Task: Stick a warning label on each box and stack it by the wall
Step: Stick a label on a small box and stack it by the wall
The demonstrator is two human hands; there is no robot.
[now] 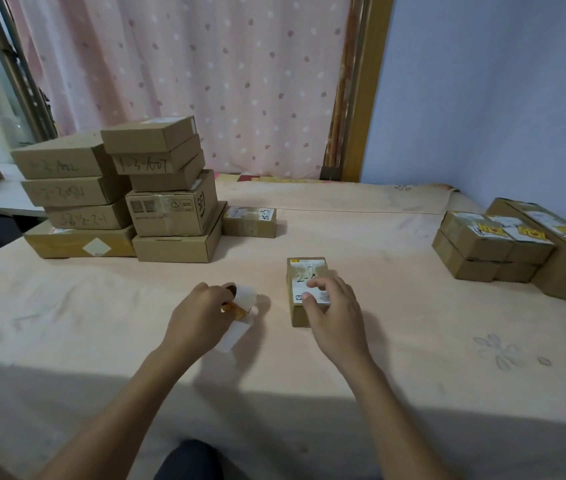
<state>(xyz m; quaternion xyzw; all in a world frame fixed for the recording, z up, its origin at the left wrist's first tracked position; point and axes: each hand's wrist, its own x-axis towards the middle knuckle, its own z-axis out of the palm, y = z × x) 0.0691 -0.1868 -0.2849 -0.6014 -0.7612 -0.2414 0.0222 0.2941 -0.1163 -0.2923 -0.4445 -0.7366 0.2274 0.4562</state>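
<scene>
A small brown cardboard box [304, 271] with white shipping labels lies in the middle of the peach-covered surface. My right hand [331, 310] rests on its near end, fingers curved over the top and front edge. To the left, my left hand [201, 306] grips a roll of labels [241, 297]; its white backing strip trails down toward me and a yellow label shows at the thumb. By the blue wall on the right stands a stack of boxes with yellow warning labels [493, 244].
Several unlabelled cardboard boxes [118, 192] are piled at the back left, with one small box [249, 221] beside them. A pink dotted curtain hangs behind. The covered surface [378, 341] spreads wide around my hands. Another person's hand shows at the far left edge.
</scene>
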